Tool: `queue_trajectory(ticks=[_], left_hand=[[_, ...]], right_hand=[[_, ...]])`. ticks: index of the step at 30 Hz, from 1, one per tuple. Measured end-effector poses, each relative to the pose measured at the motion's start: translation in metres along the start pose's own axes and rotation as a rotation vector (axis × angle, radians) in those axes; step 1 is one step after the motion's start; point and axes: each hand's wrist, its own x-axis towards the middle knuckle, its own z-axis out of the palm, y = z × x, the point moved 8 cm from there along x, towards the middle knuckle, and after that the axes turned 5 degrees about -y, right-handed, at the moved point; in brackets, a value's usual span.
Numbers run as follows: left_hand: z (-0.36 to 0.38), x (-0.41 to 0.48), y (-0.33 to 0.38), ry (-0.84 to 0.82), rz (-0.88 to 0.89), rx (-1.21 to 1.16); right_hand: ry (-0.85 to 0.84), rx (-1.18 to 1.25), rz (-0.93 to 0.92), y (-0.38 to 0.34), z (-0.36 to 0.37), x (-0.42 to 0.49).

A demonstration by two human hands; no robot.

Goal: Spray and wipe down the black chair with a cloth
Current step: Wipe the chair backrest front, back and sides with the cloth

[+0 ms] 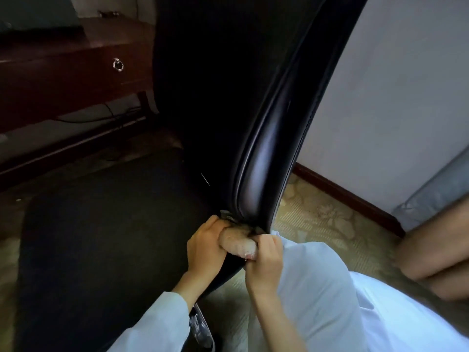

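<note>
The cloth (238, 243), rolled, lies crosswise against the lower end of the black chair (264, 148) back edge, which runs upward from it, while the left hand (206, 247) and right hand (265, 260) clamp curled fingers on its two ends.

So the cloth (238, 243) is sitting right where the chair's backrest (253, 97) is meeting the seat (101, 250), left hand (206, 247) gripping it on the left, right hand (265, 260) on the right. A desk (63, 72) is standing behind-left, the wall (393, 97) running along the right.
</note>
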Motion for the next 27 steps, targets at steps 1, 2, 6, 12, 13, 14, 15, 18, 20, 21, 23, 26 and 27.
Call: queue_trajectory(ticks=[1,2,6,12,13,14,15,18,20,21,23,26,27], left_hand=[[0.006,0.000,-0.001,-0.037,0.003,0.030],[0.013,0.000,-0.003,-0.066,0.021,0.060],[0.025,0.003,-0.012,-0.073,0.043,0.072],[-0.007,0.002,0.003,0.089,0.063,-0.143],[-0.018,0.003,0.010,0.118,0.091,-0.176],[-0.028,0.003,0.017,0.142,0.125,-0.194],[-0.039,0.001,0.025,0.164,0.162,-0.203],[-0.076,-0.007,0.048,0.272,0.268,-0.211],[-0.108,-0.006,0.076,0.366,0.349,-0.209],[-0.127,-0.003,0.094,0.409,0.394,-0.209],[-0.165,0.008,0.130,0.486,0.471,-0.205],[-0.215,0.027,0.172,0.586,0.547,-0.164],[-0.226,0.034,0.180,0.609,0.554,-0.146]], right_hand=[[-0.028,0.024,0.104,0.011,0.009,-0.008],[-0.047,0.041,0.199,0.021,0.017,-0.015],[-0.031,0.048,0.321,0.033,0.028,-0.021],[0.077,0.045,0.101,-0.003,-0.005,-0.001],[0.095,0.048,0.038,-0.015,-0.016,0.005],[0.111,0.043,-0.025,-0.027,-0.027,0.009],[0.127,0.038,-0.087,-0.039,-0.038,0.013],[0.200,0.041,-0.290,-0.079,-0.078,0.027],[0.276,0.047,-0.426,-0.108,-0.109,0.043],[0.324,0.050,-0.481,-0.124,-0.126,0.053],[0.418,0.067,-0.571,-0.157,-0.160,0.074],[0.493,0.101,-0.666,-0.199,-0.198,0.106],[0.505,0.102,-0.677,-0.209,-0.205,0.114]])
